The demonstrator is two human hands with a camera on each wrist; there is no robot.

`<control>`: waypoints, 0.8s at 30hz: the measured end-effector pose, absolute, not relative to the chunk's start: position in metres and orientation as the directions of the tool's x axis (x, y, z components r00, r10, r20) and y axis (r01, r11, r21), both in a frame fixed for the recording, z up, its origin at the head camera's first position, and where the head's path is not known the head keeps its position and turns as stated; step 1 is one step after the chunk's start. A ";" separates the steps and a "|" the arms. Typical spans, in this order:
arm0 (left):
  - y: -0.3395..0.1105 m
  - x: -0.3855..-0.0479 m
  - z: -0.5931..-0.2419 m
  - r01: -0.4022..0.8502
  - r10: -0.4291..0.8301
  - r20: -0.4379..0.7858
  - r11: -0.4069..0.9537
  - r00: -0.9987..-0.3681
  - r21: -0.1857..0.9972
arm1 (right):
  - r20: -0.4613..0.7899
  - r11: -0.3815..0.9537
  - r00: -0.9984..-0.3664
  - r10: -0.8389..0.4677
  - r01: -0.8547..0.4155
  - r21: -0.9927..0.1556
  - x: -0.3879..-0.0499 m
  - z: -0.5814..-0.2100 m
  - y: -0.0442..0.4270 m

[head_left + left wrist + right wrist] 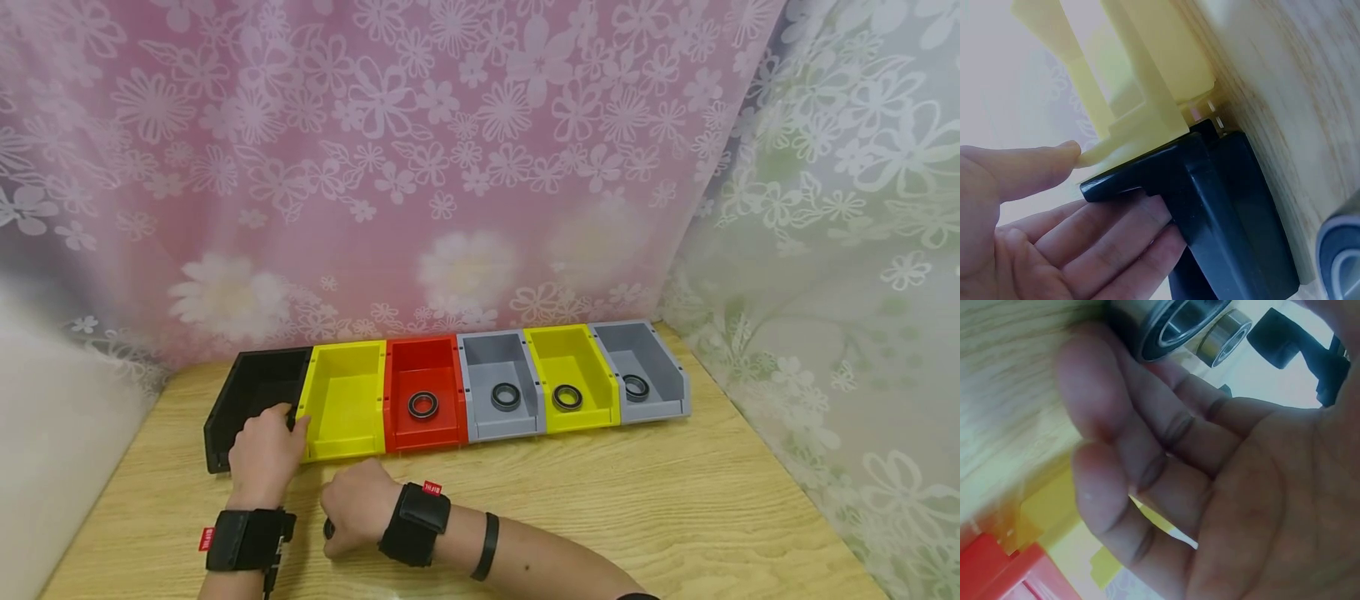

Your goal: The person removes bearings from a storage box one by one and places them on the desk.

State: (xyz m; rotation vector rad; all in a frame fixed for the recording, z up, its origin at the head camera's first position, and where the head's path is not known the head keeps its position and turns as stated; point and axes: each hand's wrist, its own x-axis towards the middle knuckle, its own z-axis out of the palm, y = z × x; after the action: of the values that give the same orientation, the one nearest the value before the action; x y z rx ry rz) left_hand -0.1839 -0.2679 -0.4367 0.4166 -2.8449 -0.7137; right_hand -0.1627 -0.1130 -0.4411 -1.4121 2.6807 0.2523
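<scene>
My left hand point(262, 454) is at the front of the black bin point(251, 379) and the yellow bin point(345, 396) beside it. Its thumb presses the yellow side and its fingers curl under the black edge, so it pinches the adjoining walls, as the left wrist view shows. Low over the table, my right hand point(362, 502) holds a ring-shaped ball bearing point(328, 528) between thumb and curled fingers; most of it is hidden from above. A second bearing point(1225, 337) shows beyond the held one in the right wrist view, hidden by the hand in the head view.
To the right in the joined row stand a red bin point(423, 367), a grey bin point(491, 358), another yellow bin point(562, 354) and an end grey bin point(637, 350), each with one bearing inside. A flowered curtain point(450, 167) hangs behind the wooden table point(600, 500).
</scene>
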 end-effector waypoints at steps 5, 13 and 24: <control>-0.269 -0.183 -0.437 -0.218 -0.308 0.113 0.847 -0.945 0.485 | -0.174 0.549 -0.562 -0.809 -0.827 0.120 -0.162 -0.442 -0.114; -0.269 -0.184 -0.437 -0.215 -0.308 0.119 0.847 -0.944 0.485 | -0.187 0.558 -0.574 -0.797 -0.819 0.134 -0.161 -0.443 -0.116; -0.268 -0.184 -0.436 -0.223 -0.309 0.105 0.846 -0.945 0.484 | -0.225 0.623 -0.630 -0.743 -0.774 0.108 -0.163 -0.442 -0.117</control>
State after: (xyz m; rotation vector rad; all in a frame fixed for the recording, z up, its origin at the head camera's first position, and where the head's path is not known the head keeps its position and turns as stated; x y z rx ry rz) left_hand -0.1844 -0.2677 -0.4358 0.4135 -2.8446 -0.7136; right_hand -0.1626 -0.1170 -0.4421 -1.2652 2.6851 0.2922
